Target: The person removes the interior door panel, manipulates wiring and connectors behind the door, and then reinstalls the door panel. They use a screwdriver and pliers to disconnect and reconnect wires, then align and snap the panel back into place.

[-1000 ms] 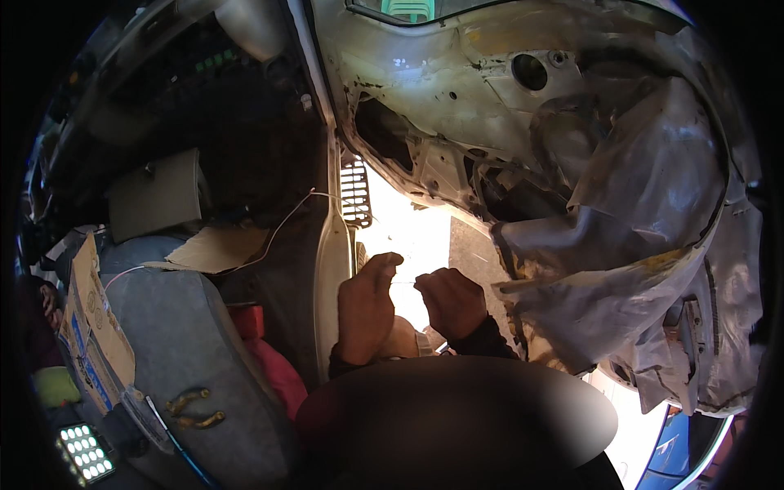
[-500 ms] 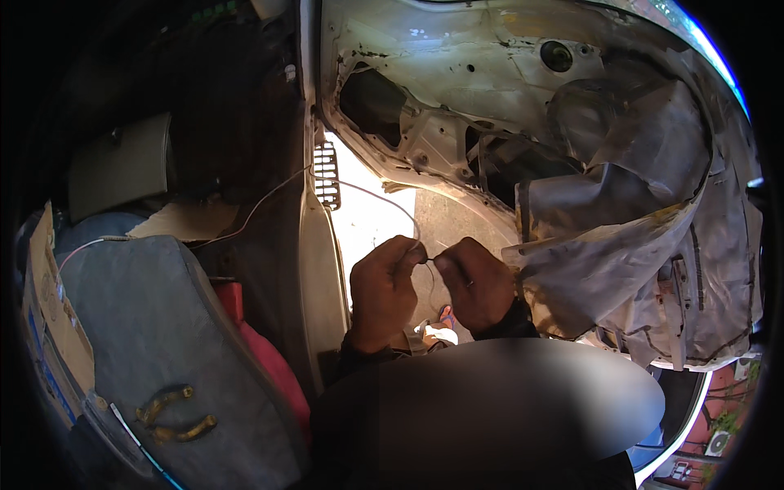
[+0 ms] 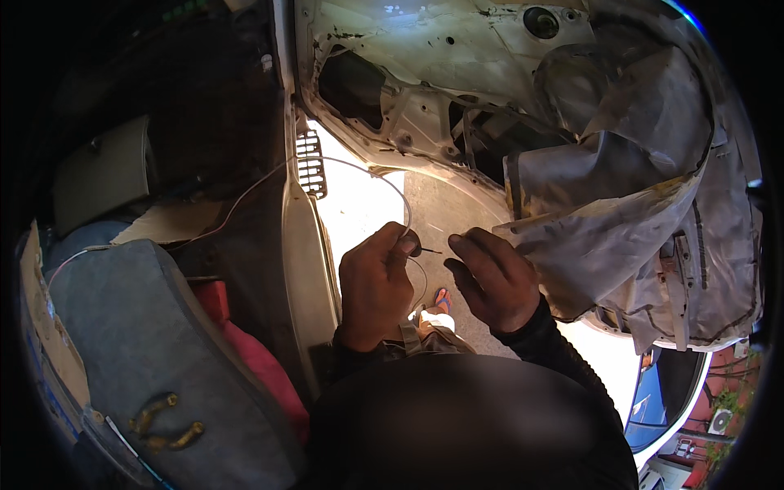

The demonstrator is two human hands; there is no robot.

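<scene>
"How are the hands?"
"Left hand pinches a thin wire, its dark end exposed; right hand sits just beside that end, thumb and fingers parted."
"Farther off?"
"Pliers near the seat's left edge, then cardboard at its far edge, the wire passing there."

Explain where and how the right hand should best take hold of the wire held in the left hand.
Probably pinch the wire by its thin dark tip, coming from the right: the tip juts rightward, nearly level, from the left hand toward the right hand, whose fingers stand parted.
</scene>
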